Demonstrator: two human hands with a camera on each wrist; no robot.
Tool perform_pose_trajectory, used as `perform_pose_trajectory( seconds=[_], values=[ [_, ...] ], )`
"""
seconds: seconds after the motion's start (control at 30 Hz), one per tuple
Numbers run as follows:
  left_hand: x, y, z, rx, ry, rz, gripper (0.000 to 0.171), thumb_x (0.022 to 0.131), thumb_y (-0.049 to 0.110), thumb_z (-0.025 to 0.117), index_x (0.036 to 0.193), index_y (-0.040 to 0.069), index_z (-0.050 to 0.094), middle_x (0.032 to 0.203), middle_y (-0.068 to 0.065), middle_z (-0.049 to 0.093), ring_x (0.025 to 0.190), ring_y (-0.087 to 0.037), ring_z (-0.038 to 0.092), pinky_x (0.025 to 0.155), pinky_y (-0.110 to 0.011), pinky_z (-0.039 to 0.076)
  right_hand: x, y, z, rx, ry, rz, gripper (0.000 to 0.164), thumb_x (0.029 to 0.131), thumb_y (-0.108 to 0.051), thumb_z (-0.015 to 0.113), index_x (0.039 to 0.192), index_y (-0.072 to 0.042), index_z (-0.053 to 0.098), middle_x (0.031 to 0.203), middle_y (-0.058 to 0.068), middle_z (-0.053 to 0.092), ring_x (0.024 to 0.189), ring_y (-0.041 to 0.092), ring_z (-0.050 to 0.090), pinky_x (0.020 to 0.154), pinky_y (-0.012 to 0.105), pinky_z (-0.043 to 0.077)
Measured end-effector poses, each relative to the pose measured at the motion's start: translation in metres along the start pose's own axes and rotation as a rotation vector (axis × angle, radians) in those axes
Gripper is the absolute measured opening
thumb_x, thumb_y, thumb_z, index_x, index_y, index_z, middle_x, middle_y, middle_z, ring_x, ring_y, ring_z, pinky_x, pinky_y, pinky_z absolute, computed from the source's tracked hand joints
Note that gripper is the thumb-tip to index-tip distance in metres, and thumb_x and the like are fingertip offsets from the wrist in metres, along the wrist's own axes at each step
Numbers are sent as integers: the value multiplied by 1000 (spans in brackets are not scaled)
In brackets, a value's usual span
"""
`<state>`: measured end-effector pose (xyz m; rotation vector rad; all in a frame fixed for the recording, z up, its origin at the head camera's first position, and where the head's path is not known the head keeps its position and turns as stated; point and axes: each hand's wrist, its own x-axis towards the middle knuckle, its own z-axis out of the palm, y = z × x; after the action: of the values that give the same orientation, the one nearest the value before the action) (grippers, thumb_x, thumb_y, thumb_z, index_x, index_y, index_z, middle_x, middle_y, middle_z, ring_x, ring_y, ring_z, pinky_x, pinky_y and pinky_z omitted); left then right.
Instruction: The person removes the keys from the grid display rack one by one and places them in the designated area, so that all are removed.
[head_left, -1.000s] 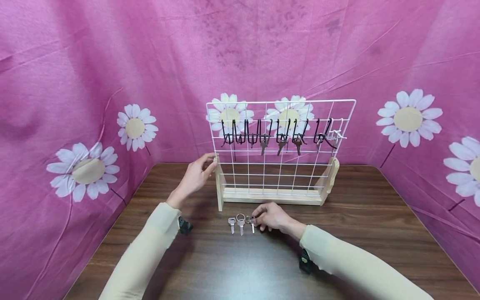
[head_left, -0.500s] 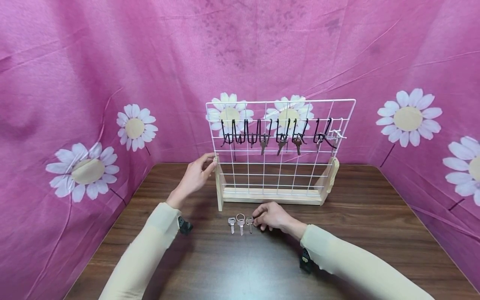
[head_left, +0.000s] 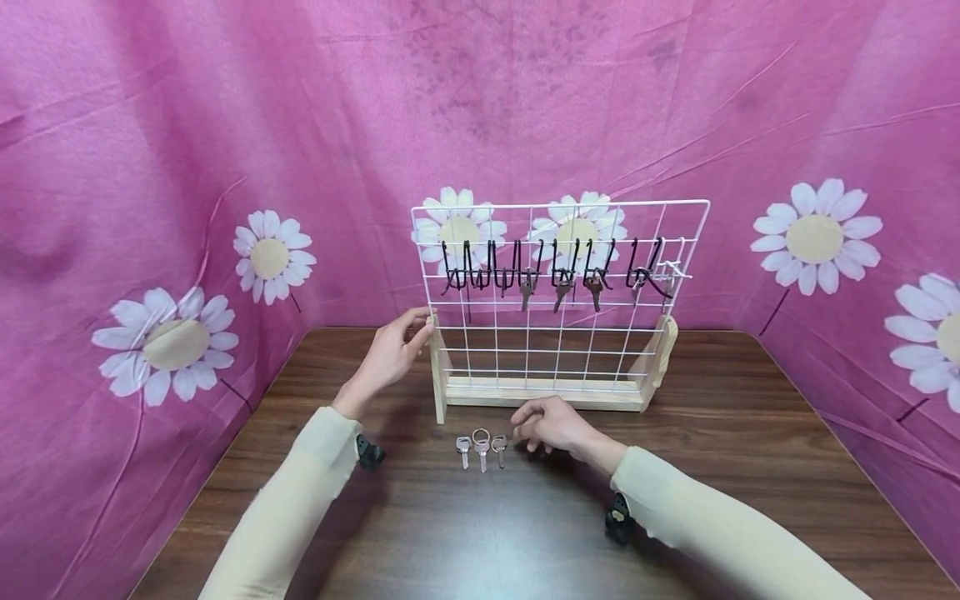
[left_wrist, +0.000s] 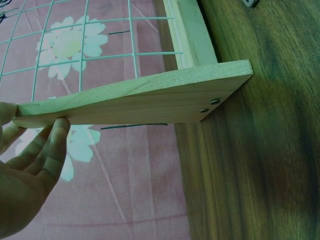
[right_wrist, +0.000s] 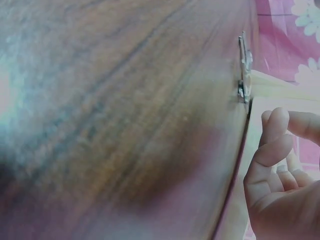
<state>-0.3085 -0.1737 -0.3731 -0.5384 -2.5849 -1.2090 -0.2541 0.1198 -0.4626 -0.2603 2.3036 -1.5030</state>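
My left hand (head_left: 386, 354) holds the upper end of the rack's left wooden side panel (left_wrist: 135, 97), thumb and fingers on either side of it. The rack carries a white wire grid (head_left: 543, 342) with black hooks and several hanging keys, among them a dark key (head_left: 596, 290). In front of its base three silvery keys lie in a row: a left key (head_left: 463, 450), a middle key (head_left: 482, 457) with its ring toward the rack, and a right key (head_left: 501, 454). Just right of that row, my right hand (head_left: 555, 425) hovers with loosely bent fingers and nothing in them.
The rack's wooden base bar (head_left: 543, 393) runs behind the keys, with a right wooden support (head_left: 660, 358) at its far end. White hooks (head_left: 675, 268) hang at the grid's right side. A pink flowered cloth (head_left: 360, 167) surrounds the brown wooden table (head_left: 750, 433).
My right hand has let go of the right key, which now lies flat beside the other two, and has drawn slightly right and up. The left hand stays on the rack.
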Motion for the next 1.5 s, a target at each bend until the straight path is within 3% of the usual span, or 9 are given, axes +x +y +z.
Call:
perform_pose_trajectory(
  seconds=[0.2,0.43,0.67,0.9,1.1,1.23,1.5],
  values=[
    [0,-1,1,-2,0,0,36,104,24,55,136,10,57,120,-18,71,90,-33,74,70,-31,63,-3,-7,-6,21,17,-16,29,86,-7,71,111,5,66,90,19,76,56,13,62,44,22,42],
    [-1,0,1,10,7,-2,35,104,25,55,136,11,58,120,-17,71,86,-29,74,68,-30,63,-4,-17,-12,18,29,-50,31,86,-9,72,113,5,66,92,20,76,58,13,63,45,21,43],
    [-1,0,0,9,0,0,34,104,25,55,135,12,58,120,-18,71,91,-36,74,68,-31,63,-4,-26,-15,11,53,-89,28,85,-12,74,109,0,69,88,13,77,58,13,64,44,23,45],
    [-1,1,0,8,5,2,35,103,24,55,136,12,58,120,-18,71,88,-29,75,69,-31,63,-7,-39,-23,6,73,-114,23,86,-10,72,107,-3,70,89,14,76,60,14,64,45,28,48],
    [0,0,1,1,7,9,36,103,24,56,136,9,57,120,-19,70,89,-30,75,72,-32,64,-9,-49,-31,-45,94,-171,20,87,-13,70,106,-6,71,80,1,76,61,17,67,43,27,48],
    [0,0,1,4,9,8,36,103,24,56,136,10,57,120,-18,71,89,-32,75,70,-32,64,-11,-57,-35,-38,101,-185,21,89,-16,71,107,-6,70,81,1,75,62,16,68,45,28,50],
    [0,0,0,-3,1,2,37,104,25,55,137,8,57,120,-18,71,91,-34,74,68,-31,63,-15,-65,-42,-8,108,-175,23,90,-18,72,108,-5,70,75,-4,72,62,15,67,44,22,45]
  ],
)
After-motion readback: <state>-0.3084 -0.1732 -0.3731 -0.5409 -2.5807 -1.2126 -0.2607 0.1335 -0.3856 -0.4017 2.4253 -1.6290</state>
